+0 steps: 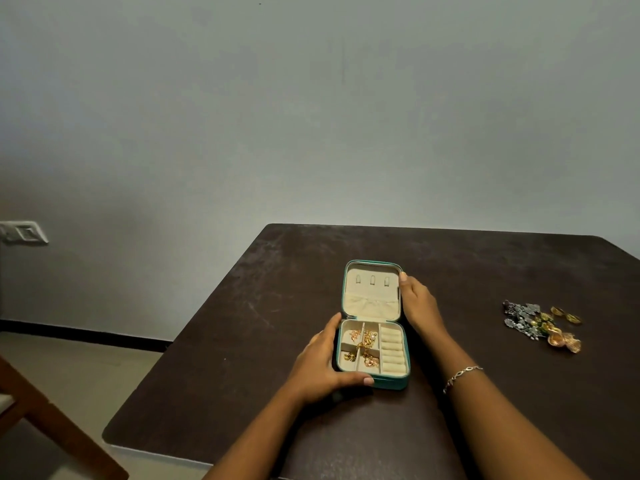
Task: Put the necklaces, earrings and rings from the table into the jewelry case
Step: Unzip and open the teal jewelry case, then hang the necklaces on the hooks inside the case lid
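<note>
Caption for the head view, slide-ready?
Left hand and right hand hold the open green jewelry case, gold pieces inside; a jewelry pile lies on the dark table.

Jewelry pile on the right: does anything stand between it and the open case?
No object does: bare table separates the jewelry pile from the case, whose lid is open. Only the person's own right hand, holding the lid's edge, lies on that side.
</note>
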A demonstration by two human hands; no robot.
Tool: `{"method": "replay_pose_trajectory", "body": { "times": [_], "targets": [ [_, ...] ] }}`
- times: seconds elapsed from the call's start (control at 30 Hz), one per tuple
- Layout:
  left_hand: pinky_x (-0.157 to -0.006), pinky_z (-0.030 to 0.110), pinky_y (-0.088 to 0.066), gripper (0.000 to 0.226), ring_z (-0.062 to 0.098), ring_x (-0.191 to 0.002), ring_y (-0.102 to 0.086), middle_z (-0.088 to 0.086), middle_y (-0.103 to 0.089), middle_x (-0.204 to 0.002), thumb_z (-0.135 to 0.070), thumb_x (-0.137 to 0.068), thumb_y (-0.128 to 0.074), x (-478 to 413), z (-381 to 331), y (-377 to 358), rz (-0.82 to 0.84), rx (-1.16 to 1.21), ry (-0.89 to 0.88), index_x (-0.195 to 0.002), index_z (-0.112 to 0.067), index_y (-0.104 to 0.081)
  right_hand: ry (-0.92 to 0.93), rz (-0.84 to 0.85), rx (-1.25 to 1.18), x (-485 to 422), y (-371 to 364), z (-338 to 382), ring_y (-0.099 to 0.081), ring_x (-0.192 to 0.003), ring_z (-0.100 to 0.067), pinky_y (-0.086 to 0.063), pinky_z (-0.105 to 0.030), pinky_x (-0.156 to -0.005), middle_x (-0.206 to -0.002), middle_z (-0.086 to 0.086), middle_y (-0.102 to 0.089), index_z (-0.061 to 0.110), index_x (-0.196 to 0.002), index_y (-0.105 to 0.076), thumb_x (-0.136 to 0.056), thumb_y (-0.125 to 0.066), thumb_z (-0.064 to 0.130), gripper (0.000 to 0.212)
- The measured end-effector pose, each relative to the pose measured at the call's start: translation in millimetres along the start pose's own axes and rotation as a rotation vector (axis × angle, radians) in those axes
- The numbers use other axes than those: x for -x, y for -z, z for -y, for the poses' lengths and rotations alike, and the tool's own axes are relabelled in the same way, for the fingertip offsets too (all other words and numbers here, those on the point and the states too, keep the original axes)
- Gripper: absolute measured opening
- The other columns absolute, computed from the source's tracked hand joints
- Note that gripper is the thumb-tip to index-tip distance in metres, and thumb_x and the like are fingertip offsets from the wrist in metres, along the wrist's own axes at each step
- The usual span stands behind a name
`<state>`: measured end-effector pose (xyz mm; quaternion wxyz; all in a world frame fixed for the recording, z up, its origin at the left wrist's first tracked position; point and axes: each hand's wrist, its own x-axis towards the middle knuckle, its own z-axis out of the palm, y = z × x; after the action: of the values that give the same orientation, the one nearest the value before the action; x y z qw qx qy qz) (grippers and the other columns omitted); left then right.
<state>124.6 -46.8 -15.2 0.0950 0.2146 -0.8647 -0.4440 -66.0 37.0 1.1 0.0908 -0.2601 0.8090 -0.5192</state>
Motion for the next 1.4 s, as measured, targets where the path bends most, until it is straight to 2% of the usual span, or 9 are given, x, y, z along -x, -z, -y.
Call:
{"method": "replay_pose_trajectory", "body": {
  "times": [0.27, 0.47, 0.57, 0.67, 0.83, 0.97, 1.2, 1.3, 1.4],
  "targets": [
    [-0.111, 0.038, -0.031, 0.119, 0.01, -0.132, -0.033, -0.009, -0.037, -0.142, -0.065, -0.043, -0.07, 1, 0, 1, 0.007, 0.038, -0.021, -0.143, -0.039, -0.011, 0.023, -0.024, -0.158, 11, 5, -8, -0.058, -0.096, -0.016, -0.049, -0.034, -0.083, -0.112, -0.004, -0.062, 0.016, -0.116, -0.055, -0.095, -0.04, 0.038, 0.034],
    [-0.105, 0.036, -0.039, 0.087, 0.005, -0.123, -0.045, -0.017, -0.048, -0.131, -0.067, -0.061, -0.064, 0, 2, -1, -0.015, 0.14, -0.063, -0.134, -0.048, -0.021, 0.086, -0.137, -0.323, 39, 23, -12, -0.058, -0.085, -0.015, -0.048, -0.028, -0.068, -0.102, -0.003, -0.063, 0.02, -0.106, -0.058, -0.09, -0.054, 0.026, 0.017],
    [-0.097, 0.021, -0.043, 0.049, -0.009, -0.112, -0.049, -0.019, -0.05, -0.124, -0.042, -0.089, -0.053, 1, 1, -1, -0.067, 0.204, -0.088, -0.132, -0.04, -0.029, 0.233, -0.19, -0.213, 50, 28, -8, -0.059, -0.089, -0.015, -0.047, -0.028, -0.073, -0.096, 0.001, -0.064, 0.017, -0.1, -0.062, -0.087, -0.06, 0.015, 0.013],
    [-0.092, 0.014, -0.043, 0.036, -0.013, -0.109, -0.049, -0.017, -0.051, -0.124, -0.023, -0.096, -0.044, 0, 1, -2, -0.13, 0.229, -0.102, -0.129, -0.034, -0.036, 0.367, -0.18, -0.052, 59, 26, -1, -0.058, -0.082, -0.009, -0.045, -0.02, -0.065, -0.092, 0.0, -0.065, 0.017, -0.092, -0.065, -0.083, -0.063, 0.009, 0.012],
    [-0.098, 0.024, -0.043, 0.036, 0.003, -0.117, -0.049, -0.01, -0.051, -0.127, -0.017, -0.097, -0.042, -2, 2, -2, -0.196, 0.239, -0.122, -0.131, -0.026, -0.041, 0.426, 0.073, 0.37, 61, 17, 19, -0.049, -0.092, -0.009, -0.044, -0.027, -0.076, -0.093, 0.006, -0.057, 0.022, -0.089, -0.068, -0.084, -0.062, 0.015, 0.011],
    [-0.09, 0.014, -0.044, 0.035, 0.0, -0.112, -0.051, -0.012, -0.052, -0.123, -0.013, -0.096, -0.042, -3, 3, -2, -0.207, 0.221, -0.147, -0.128, -0.027, -0.041, 0.405, 0.209, 0.726, 60, 12, 37, -0.044, -0.103, -0.013, -0.046, -0.029, -0.08, -0.105, 0.002, -0.051, 0.026, -0.103, -0.068, -0.086, -0.06, 0.029, 0.019],
    [-0.091, 0.007, -0.037, 0.042, 0.0, -0.117, -0.046, -0.01, -0.051, -0.126, -0.01, -0.092, -0.05, -5, 6, -3, -0.221, 0.17, -0.181, -0.132, -0.02, -0.04, 0.37, 0.205, 1.022, 65, -5, 50, -0.045, -0.11, -0.026, -0.044, -0.035, -0.078, -0.118, -0.01, -0.051, 0.01, -0.113, -0.059, -0.088, -0.055, 0.021, 0.027],
    [-0.093, 0.012, -0.037, 0.044, 0.001, -0.117, -0.046, -0.011, -0.05, -0.124, -0.008, -0.091, -0.052, -6, 7, -3, -0.223, 0.15, -0.19, -0.132, -0.019, -0.04, 0.361, 0.188, 1.059, 68, -9, 54, -0.046, -0.11, -0.027, -0.042, -0.035, -0.075, -0.117, -0.011, -0.052, 0.007, -0.11, -0.057, -0.089, -0.053, 0.019, 0.025],
    [-0.089, 0.003, -0.036, 0.045, 0.0, -0.115, -0.047, -0.011, -0.051, -0.124, -0.006, -0.09, -0.052, -6, 7, -3, -0.225, 0.147, -0.193, -0.132, -0.018, -0.04, 0.353, 0.176, 1.064, 70, -13, 54, -0.045, -0.111, -0.028, -0.043, -0.035, -0.076, -0.118, -0.011, -0.051, 0.008, -0.111, -0.057, -0.088, -0.053, 0.017, 0.025]
  ]
}}
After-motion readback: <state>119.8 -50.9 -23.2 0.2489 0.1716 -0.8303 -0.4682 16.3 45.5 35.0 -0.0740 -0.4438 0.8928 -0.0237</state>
